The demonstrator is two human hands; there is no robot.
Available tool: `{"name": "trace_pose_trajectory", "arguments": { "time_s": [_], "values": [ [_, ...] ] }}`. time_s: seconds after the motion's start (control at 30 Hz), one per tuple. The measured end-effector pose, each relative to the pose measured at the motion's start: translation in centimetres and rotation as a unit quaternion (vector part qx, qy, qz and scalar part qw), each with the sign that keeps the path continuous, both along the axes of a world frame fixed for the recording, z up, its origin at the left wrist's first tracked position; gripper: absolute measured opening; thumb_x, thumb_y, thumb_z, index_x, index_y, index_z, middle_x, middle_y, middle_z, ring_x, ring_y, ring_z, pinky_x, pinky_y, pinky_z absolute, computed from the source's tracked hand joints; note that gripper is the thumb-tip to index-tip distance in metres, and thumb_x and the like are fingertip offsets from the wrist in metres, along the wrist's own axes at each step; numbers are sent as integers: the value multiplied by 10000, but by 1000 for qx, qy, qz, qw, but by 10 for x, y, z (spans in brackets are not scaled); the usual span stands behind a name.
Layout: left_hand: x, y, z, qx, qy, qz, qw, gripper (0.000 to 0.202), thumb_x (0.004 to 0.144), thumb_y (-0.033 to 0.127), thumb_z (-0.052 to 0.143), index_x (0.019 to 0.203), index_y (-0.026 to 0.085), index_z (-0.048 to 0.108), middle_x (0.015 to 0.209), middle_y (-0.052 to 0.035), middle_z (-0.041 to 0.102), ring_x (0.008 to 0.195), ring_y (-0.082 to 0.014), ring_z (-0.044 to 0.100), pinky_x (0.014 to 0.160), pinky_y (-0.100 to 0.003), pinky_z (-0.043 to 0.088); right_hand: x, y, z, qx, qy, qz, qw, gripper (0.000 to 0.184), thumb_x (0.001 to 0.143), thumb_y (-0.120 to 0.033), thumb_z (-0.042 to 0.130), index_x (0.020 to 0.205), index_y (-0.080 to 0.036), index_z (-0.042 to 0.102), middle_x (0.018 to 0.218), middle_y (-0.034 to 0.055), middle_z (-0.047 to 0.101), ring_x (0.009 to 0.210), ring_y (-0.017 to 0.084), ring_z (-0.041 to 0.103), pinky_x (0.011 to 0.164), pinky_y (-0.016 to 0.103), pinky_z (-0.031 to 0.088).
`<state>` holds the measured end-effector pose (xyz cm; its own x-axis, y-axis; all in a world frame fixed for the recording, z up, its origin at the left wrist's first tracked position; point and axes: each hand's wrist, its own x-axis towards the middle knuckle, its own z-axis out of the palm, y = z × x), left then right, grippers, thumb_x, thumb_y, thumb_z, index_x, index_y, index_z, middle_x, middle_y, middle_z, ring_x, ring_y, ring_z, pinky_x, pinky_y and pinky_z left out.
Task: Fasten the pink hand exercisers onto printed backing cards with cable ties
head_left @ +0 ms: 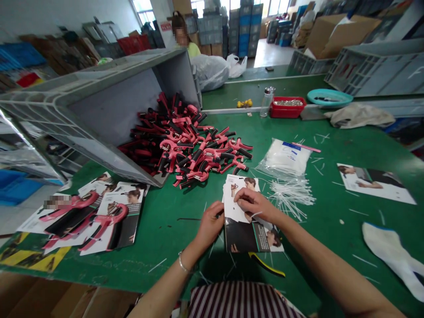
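Printed backing cards point(240, 234) lie in a stack before me, the top one white with a photo and small holes. At its left edge, my left hand point(212, 223) closes on the top card, fingertips partly hidden. Over the card's middle, my right hand point(253, 204) is pinched, and a white cable tie point(256, 214) shows beneath it. Loose cable ties point(291, 194) spread right of the cards, below their plastic bag point(285, 159). Pliers with a yellow-black handle point(268, 266) lie partly under the stack. A heap of pink-and-black hand grip strengtheners point(205, 154) lies ahead.
A grey crate point(109, 84) lies tipped at the left, spilling grip strengtheners. Carded grip strengtheners point(109, 221) rest at the left front. Farther back are a red tray point(287, 108), a glass bottle point(266, 102) and a person point(185, 39). A white glove point(387, 247) lies right.
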<state>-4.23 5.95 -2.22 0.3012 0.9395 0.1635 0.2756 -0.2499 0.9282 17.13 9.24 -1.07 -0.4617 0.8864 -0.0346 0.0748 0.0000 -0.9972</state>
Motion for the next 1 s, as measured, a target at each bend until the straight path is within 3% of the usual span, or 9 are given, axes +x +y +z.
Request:
{"name": "trace_pose_trajectory", "arguments": {
  "time_s": [0.23,0.33,0.43,0.57,0.7,1.0],
  "values": [
    [-2,1,-4,-51,-12,-11,999,189,872,250,600,944,197,766,873,-50,659,817,-180,593,778,-268,464,0,-2,-1,18,1,36,999,252,873,-371,640,1048,-188,642,1000,48,626,916,178,575,807,299,440],
    [-3,-1,-5,-62,-38,-32,997,181,858,232,614,946,200,769,910,-55,669,843,-186,600,802,-278,469,2,-3,-2,6,-11,20,1000,276,879,-391,633,1060,-184,653,976,44,634,870,167,580,768,285,443],
    [-5,-5,-3,-49,-30,-28,998,191,870,219,592,937,197,769,825,-38,644,796,-173,584,752,-258,455,4,-3,-5,-22,-7,11,1000,328,870,-417,638,1094,-178,653,948,44,641,825,162,585,727,279,449],
    [-5,-9,3,-42,-6,6,999,204,879,231,573,929,193,768,796,-31,623,786,-171,575,732,-249,441,2,-4,-7,-19,-5,15,1000,347,815,-392,706,1090,-189,649,1004,49,645,908,185,598,791,301,460],
    [-3,-8,4,-74,-10,-2,997,199,862,263,594,897,184,773,805,-39,635,788,-179,584,738,-257,452,-3,-5,-7,2,-16,13,1000,328,807,-369,715,1075,-193,648,1045,48,644,955,195,596,859,328,451],
    [-9,-8,-3,-88,-19,-2,996,199,844,271,607,930,185,765,830,-40,653,800,-182,587,765,-259,456,-1,-9,-8,-16,-24,15,999,336,833,-386,687,1104,-188,667,1033,51,654,918,188,605,826,312,456]
  ]
}}
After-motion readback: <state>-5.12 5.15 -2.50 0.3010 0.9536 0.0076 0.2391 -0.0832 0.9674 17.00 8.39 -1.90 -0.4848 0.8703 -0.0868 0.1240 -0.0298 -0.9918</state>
